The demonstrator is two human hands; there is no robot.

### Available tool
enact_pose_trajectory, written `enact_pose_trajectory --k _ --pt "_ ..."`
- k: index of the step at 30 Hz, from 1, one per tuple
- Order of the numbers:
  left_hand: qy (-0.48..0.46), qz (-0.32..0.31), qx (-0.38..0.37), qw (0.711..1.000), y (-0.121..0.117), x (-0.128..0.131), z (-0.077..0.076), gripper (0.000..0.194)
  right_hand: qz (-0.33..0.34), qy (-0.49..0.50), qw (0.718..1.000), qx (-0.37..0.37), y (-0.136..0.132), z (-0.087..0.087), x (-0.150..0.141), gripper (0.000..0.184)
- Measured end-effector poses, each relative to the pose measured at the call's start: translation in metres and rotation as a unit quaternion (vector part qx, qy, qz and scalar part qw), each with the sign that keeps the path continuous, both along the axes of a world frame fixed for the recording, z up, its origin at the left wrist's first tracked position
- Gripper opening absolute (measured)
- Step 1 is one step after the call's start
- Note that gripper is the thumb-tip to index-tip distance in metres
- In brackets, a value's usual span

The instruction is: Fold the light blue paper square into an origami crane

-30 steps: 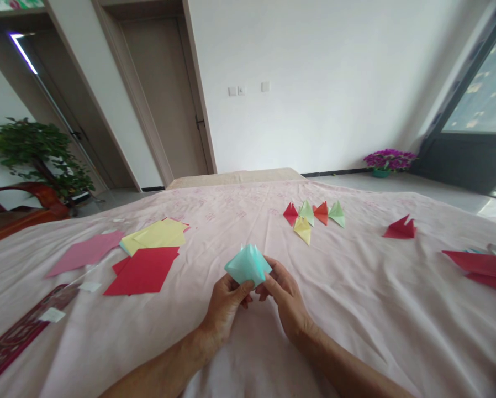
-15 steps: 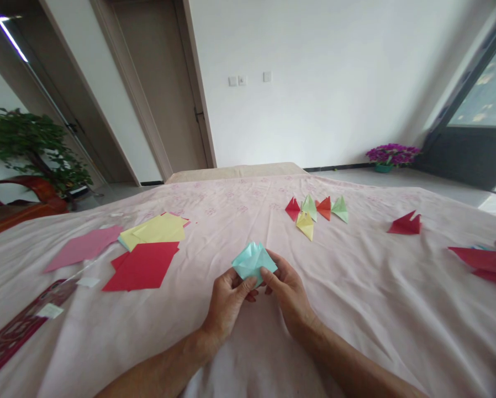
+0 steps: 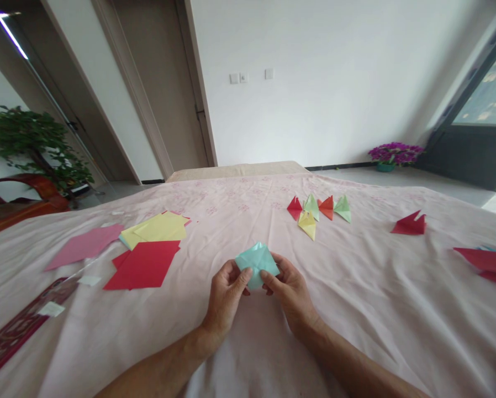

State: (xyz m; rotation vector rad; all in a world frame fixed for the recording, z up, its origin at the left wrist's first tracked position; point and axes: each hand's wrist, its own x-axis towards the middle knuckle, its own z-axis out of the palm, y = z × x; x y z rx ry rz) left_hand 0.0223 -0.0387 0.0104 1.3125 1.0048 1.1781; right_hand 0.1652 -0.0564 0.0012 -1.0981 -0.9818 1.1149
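Two bare hands, ours, hold a shiny teal folded paper piece [image 3: 257, 260] just below the centre of the frame, above a pale pink, flower-patterned cloth [image 3: 215, 232]. Its long axis runs nearly level across the picture, the right end slightly lower than the left. A side corner points toward each side of the frame, small peaks point up toward the top, and a blunt corner points down between our thumbs. Our left hand [image 3: 223, 296] grips its lower left part and our right hand [image 3: 291, 293] its lower right. Both thumbs press on the face turned to us, with our other fingers curled behind, nearly closed on the thin paper; how those hidden fingertips lie, we cannot tell.

Right of centre, beyond our hands, we see five small folded paper shapes [image 3: 326, 207] in red, light green, orange-red and yellow, the yellow one nearest us. A dark red folded paper shape [image 3: 411, 224] sits apart at the right, and a larger red folded paper [image 3: 490, 262] lies at the right edge. On the left, yellow paper sheets [image 3: 161, 228] overlap beside pink paper [image 3: 84, 246], with red square sheets [image 3: 144, 265] nearer us. A dark red patterned flat object [image 3: 20, 326] fills the lower left corner, a white tag [image 3: 51, 309] on it. Purple flowers [image 3: 396, 153] in a green pot stand at upper right.
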Motion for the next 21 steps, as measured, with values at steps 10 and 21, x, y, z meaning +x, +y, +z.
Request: enact_pose_trajectory --k 10,21 --pt "-0.043 -0.014 -0.063 0.997 0.008 0.0 -0.003 0.037 0.028 0.058 0.996 -0.056 0.001 0.006 0.0 0.042" --pt "0.008 -0.096 -0.137 0.986 0.0 0.004 -0.006 0.042 0.014 0.109 0.991 -0.077 0.005 0.003 0.006 0.043"
